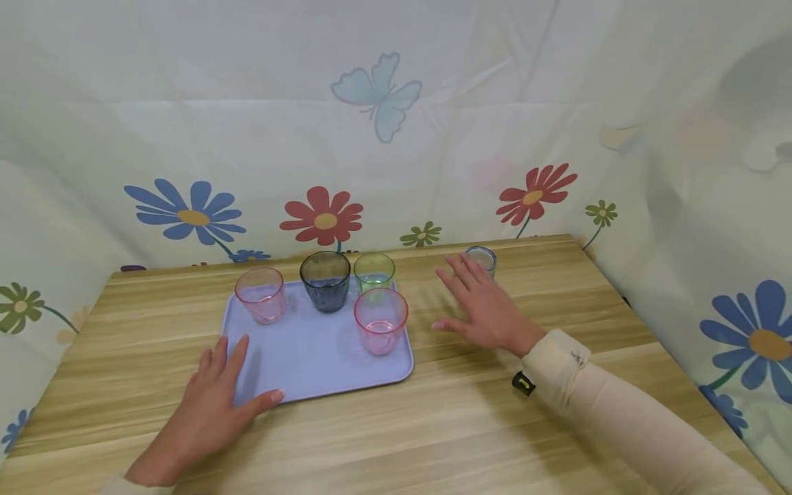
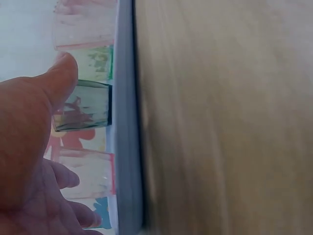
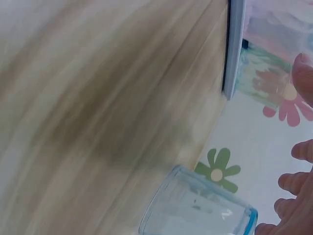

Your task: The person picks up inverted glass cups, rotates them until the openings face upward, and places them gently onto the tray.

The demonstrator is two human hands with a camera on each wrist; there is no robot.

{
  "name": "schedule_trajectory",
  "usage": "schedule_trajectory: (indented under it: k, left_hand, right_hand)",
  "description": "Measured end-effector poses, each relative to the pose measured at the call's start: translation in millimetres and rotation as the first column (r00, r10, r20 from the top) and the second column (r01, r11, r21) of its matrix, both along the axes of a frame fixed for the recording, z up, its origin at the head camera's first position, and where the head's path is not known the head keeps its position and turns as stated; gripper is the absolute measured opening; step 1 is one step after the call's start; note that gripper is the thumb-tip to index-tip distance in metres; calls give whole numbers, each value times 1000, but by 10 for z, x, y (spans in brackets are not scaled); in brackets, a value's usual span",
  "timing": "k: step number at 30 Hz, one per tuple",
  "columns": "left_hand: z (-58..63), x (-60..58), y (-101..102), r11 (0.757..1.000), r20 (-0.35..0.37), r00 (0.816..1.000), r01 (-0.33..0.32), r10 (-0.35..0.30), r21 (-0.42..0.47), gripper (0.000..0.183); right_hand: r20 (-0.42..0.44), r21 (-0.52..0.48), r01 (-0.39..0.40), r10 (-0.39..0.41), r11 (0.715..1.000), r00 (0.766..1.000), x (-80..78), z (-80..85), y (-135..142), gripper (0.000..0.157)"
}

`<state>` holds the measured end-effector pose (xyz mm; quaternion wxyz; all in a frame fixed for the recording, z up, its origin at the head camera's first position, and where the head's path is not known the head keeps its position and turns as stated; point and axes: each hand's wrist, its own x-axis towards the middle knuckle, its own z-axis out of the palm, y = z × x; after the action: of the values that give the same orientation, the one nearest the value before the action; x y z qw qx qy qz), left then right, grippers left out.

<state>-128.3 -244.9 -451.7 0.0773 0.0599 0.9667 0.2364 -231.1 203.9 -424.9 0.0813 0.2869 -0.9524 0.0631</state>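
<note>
A lavender tray [image 1: 297,368] bears a clear pink glass [image 1: 261,295] at its left, a dark grey glass [image 1: 326,282], a green glass [image 1: 375,270] at the back right and another pink glass [image 1: 380,322] at the front right. My left hand [image 1: 210,399] is spread at the tray's front left corner, holding nothing; whether it touches the tray I cannot tell. To the tray's right stands a blue-rimmed clear glass [image 3: 200,208] on the table. Over the table just in front of it, my right hand [image 1: 485,309] has its fingers extended and grips nothing, partly hiding the glass in the head view.
Everything stands on a wood-grain table [image 1: 470,426]. Pale cloth walls [image 1: 260,137] printed with flowers and a butterfly rise behind and at both sides. A small black object [image 1: 523,383] shows at the right sleeve's cuff [image 1: 557,357].
</note>
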Motion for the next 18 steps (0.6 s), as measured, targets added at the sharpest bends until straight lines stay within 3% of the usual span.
schedule_trajectory:
  k: [8,18]
  left_hand:
    - [-74,42,-86,998,28,1000,2,-4,63,117]
    - [-31,-3,-165,1000,87,996,-16,14,20,122]
  right_hand:
    - [-15,30,23,-23,999,1000,-54,46,106,93]
    - [-12,46,62,-61,997,998,-131,81,191,86]
